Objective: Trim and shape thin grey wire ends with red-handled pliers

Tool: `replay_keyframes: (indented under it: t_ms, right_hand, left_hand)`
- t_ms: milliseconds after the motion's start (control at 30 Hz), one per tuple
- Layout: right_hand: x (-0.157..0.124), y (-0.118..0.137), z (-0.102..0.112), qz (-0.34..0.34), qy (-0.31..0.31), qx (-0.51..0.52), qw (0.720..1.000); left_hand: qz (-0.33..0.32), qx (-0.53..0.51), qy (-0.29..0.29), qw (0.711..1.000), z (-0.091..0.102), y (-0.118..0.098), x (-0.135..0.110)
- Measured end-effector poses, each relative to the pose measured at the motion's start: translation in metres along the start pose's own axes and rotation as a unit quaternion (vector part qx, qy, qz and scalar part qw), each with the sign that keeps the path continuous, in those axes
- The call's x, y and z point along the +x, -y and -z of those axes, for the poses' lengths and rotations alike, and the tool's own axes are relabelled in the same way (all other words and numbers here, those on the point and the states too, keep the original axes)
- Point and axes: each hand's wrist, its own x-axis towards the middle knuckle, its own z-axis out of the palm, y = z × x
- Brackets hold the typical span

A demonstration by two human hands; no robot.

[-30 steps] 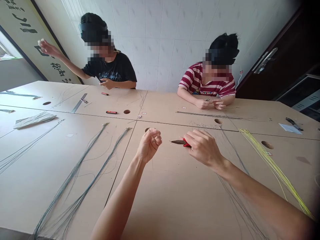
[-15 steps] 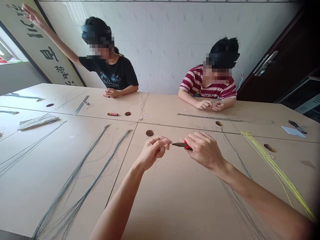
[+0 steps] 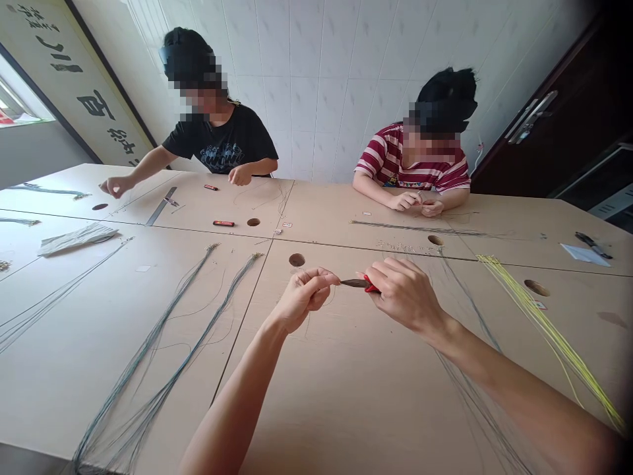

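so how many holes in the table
5 holes: by a co-worker's hand far left, beside the red stick, beyond the left hand, before the striped shirt, by the yellow wires. A far-right dark patch may be another.

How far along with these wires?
Likely done: two grey wire bundles laid out left of the hands. In hand: the left hand pinches a thin wire at the tip of red-handled pliers held by the right hand. Seemingly left: grey wires under the right arm, the yellow bundle.

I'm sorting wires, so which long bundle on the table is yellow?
The thin yellow wire bundle at the far right; the other wire bundles are grey.
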Motion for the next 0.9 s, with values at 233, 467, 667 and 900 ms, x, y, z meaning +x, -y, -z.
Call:
replay_keyframes:
  t_ms: [233, 467, 667, 900]
  right_hand:
    - [-0.001, 0.001, 0.000, 0.003, 0.007, -0.001, 1.000]
    - [-0.004, 0.001, 0.001, -0.090, 0.037, 0.131, 0.987]
    - [-0.006, 0.025, 0.008, -0.291, 0.024, 0.436, 0.851]
    - [0.001, 0.045, 0.008, -0.319, -0.013, 0.497, 0.807]
  left_hand:
    - [-0.001, -0.009, -0.006, 1.000, 0.000, 0.002, 0.001]
    - [-0.032, 0.004, -0.020, 0.999, 0.000, 0.004, 0.002]
    - [-0.061, 0.027, -0.052, 0.996, -0.004, 0.007, 0.002]
    - [-0.088, 0.056, -0.055, 0.993, -0.011, 0.009, 0.000]
